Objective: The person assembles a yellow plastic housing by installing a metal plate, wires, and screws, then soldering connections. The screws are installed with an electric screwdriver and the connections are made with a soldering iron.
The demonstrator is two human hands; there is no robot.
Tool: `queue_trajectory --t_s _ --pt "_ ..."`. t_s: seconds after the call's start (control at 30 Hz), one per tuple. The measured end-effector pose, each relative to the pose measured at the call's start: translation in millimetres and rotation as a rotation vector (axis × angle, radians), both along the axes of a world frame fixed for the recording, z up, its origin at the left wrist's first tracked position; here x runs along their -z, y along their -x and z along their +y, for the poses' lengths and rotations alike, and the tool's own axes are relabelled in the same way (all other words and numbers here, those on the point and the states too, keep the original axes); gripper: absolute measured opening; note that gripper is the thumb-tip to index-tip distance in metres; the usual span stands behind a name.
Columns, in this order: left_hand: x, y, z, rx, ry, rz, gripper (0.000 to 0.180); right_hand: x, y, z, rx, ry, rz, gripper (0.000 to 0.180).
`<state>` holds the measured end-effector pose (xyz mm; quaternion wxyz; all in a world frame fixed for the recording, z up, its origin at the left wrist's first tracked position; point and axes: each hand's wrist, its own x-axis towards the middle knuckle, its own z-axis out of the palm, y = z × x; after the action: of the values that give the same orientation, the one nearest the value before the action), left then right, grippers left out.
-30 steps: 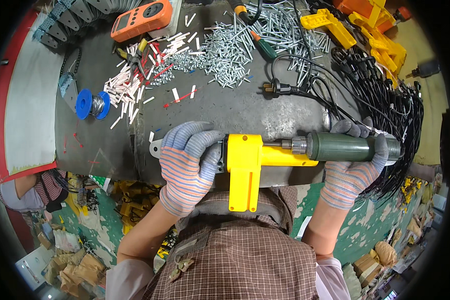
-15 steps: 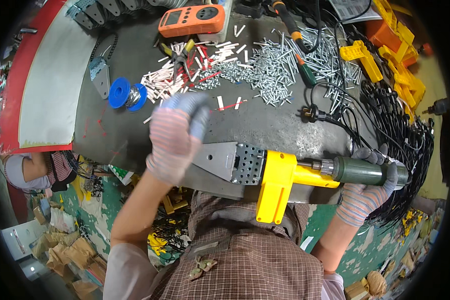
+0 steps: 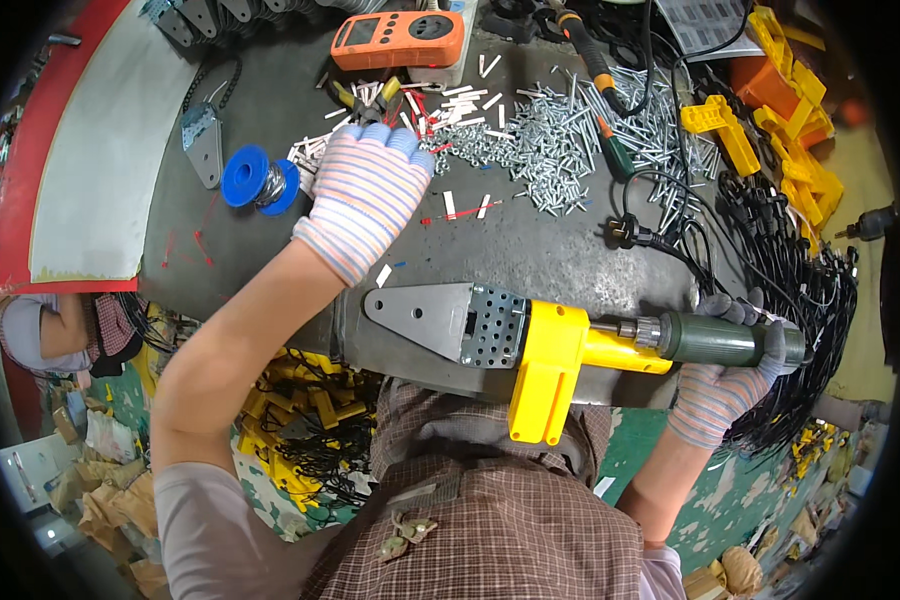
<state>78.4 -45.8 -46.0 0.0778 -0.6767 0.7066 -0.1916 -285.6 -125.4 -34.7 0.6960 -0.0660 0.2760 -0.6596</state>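
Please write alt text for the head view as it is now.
A person's gloved right hand grips a green power screwdriver, its tip pointed at a yellow plastic part that meets a tapered metal piece on a dark workbench. The gloved left hand is by pliers and small white strips, with a pile of screws to its right.

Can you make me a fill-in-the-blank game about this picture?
The glove on the left hand is patterned with ____.
The right hand grips a power screwdriver whose body is coloured ____.
The plastic housing next to the perforated metal bracket is coloured ____.
The spool of silvery wire is coloured ____.

Missing words: stripes; green; yellow; blue.
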Motion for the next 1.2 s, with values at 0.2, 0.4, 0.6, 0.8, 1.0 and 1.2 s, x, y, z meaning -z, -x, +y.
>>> queue_trajectory --t_s 0.2,0.4,0.6,0.8,1.0,1.2 --pt "-5.3 9.8 8.9 -0.004 0.089 0.291 0.013 -3.4 -5.3 2.0 0.036 -0.018 0.043 0.043" --pt "-3.9 93.4 71.8 -0.009 0.310 0.968 0.019 2.2 1.9 0.9 -0.006 0.027 0.004 0.041" --pt "22.2 117.6 68.8 -0.023 0.488 1.025 0.023 -3.0 -2.5 2.9 -0.014 0.002 0.027 0.038" --pt "25.2 111.6 73.6 0.079 0.440 1.007 0.023 -1.4 -1.4 1.8 -0.026 0.020 0.023 0.041" --pt "26.1 115.8 72.3 0.026 0.476 1.007 0.021 -1.7 -1.2 4.0 -0.010 0.017 0.013 0.044" --pt "24.4 120.1 68.4 -0.019 0.526 1.061 0.019 0.1 0.6 3.4 -0.030 0.027 -0.024 0.043"
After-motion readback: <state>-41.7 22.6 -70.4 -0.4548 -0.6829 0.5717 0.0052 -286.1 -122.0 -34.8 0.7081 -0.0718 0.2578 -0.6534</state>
